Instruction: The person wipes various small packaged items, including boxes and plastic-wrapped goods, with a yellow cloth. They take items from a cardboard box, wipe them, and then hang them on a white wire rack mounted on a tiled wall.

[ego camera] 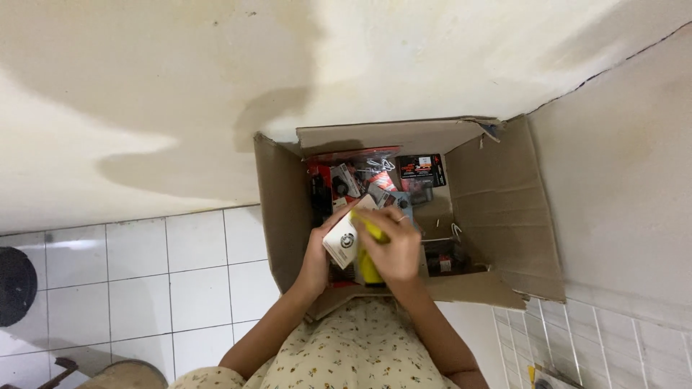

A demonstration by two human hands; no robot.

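My left hand (317,252) holds a small white packet with a dark round mark (342,240) over an open cardboard box (497,209). My right hand (398,241), with a ring on one finger, grips a yellow marker-like object (369,227) whose tip touches the white packet. A second yellow piece (370,269) shows just below my right hand. Both hands are close together above the box's near edge. Inside the box lie several small packaged items in red, black and clear wrappers (382,176).
The box stands against a stained cream wall, with its flaps spread open. White floor tiles (166,274) lie to the left, with a dark round object (14,284) at the far left edge. A grey surface (634,180) runs along the right.
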